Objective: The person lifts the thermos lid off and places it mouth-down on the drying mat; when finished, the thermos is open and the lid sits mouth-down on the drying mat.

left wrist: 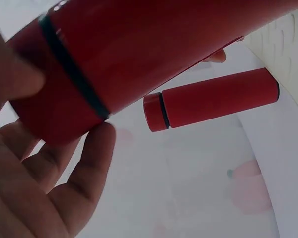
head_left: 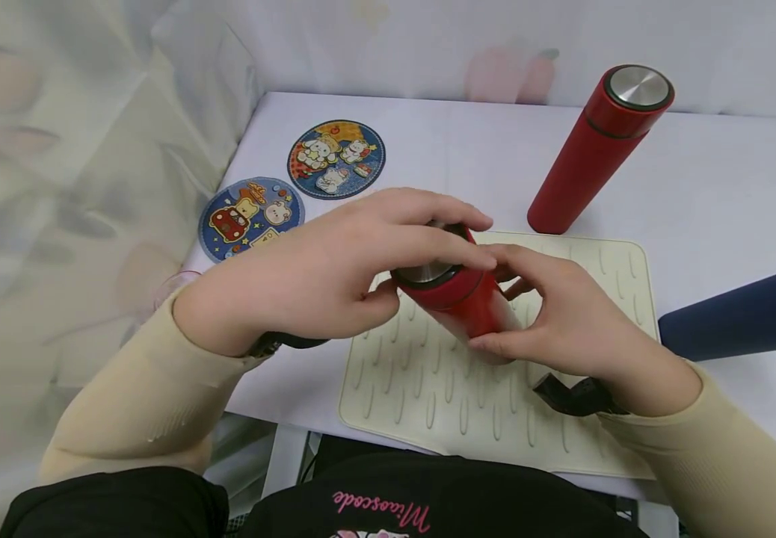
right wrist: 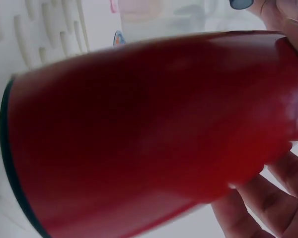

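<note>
Pale printed sheeting (head_left: 58, 261) bounds the left and far edges of the white surface (head_left: 455, 164). A cream ridged mat (head_left: 422, 396) reaches the near edge; a strip of surface separates its left side from the surface's left edge, though the left forearm crosses above it. Just past the mat's far edge stands a second red flask (head_left: 590, 153) with a steel-topped lid, and a broad white stretch lies between it and the left side. A navy cylinder (head_left: 744, 317), cut off by the frame, sits just beside the mat's right edge, so room is tight there.

The red flask in hand (head_left: 472, 305) is over the mat, near its middle; whether its base touches is unclear. Both hands grasp it: the left hand (head_left: 354, 261) has thumb and fingers around the lid (head_left: 423, 275), and the right hand (head_left: 563, 317) curls around the body. Two round cartoon coasters lie at the far left, the bunny one (head_left: 337, 159) farther in, the red-car one (head_left: 250, 218) right at the left edge, partly hidden by the left hand.
</note>
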A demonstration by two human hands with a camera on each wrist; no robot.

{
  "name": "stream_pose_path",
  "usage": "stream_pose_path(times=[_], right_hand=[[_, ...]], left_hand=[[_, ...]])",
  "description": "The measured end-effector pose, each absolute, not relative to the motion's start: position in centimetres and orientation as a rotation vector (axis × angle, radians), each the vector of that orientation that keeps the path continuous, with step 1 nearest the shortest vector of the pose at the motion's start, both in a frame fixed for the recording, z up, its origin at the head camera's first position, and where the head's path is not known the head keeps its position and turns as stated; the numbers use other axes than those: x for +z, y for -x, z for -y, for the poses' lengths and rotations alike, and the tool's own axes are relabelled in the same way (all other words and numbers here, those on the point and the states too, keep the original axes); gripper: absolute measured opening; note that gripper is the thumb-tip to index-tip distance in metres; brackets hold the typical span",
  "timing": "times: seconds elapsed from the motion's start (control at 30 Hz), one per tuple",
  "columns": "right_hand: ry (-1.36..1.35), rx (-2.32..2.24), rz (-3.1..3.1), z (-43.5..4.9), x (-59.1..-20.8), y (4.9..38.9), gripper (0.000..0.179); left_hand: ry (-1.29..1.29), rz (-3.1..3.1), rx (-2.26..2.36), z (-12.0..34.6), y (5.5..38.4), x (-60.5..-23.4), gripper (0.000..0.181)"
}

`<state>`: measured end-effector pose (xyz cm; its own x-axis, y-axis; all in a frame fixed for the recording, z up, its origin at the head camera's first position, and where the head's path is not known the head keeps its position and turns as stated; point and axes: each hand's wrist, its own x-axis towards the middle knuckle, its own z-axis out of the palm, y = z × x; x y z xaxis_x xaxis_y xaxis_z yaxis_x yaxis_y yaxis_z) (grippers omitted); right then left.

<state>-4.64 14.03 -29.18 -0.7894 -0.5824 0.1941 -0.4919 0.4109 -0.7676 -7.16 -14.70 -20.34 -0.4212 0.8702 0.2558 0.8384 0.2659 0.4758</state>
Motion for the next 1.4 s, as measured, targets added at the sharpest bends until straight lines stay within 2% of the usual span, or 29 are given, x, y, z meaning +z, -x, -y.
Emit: stream_pose_path(times=[0.2, 0.33, 0.53, 0.63, 0.73, 0.87, 0.97, 1.13, 1.4], right_hand=[[1.032, -1.257, -2.622, -14.2, -29.4, 4.8, 0.084], [1.062, -1.240, -2.637, -14.2, -29.5, 4.8, 0.084], [1.082, -1.211, -2.647, -14.1, -29.6, 4.7, 0.085], [1.074, -1.193, -2.651, -14.0, -29.6, 4.7, 0.085], [1.060, -1.176, -2.666, -14.0, -29.7, 4.8, 0.085], [1.045, -1.161, -2.690, -14.1, -29.8, 4.8, 0.086], [1.036, -1.159, -2.688, -14.1, -29.8, 4.9, 0.087], [1.026, -1.154, -2.671, -14.1, -29.7, 4.9, 0.087], [1.014, -1.156, -2.658, -13.9, -29.7, 4.9, 0.084]], left_hand=[[-1.667, -2.443, 0.811, 15.2, 7.4, -20.6, 0.070], [-1.570, -2.592, 0.748, 15.2, 7.3, -20.3, 0.059], [-1.300, -2.962, 0.460, 14.4, 6.3, -20.1, 0.071], [-1.367, -2.952, 0.504, 14.4, 6.3, -20.2, 0.086], [-1.581, -2.714, 0.652, 15.2, 6.9, -20.4, 0.101], [-1.758, -2.448, 0.655, 16.4, 7.7, -21.1, 0.094], [-1.782, -2.465, 0.599, 16.7, 8.0, -21.6, 0.085], [-1.642, -2.567, 0.605, 16.4, 8.1, -21.0, 0.066], [-1.315, -2.928, 0.343, 14.9, 7.1, -20.3, 0.080]])
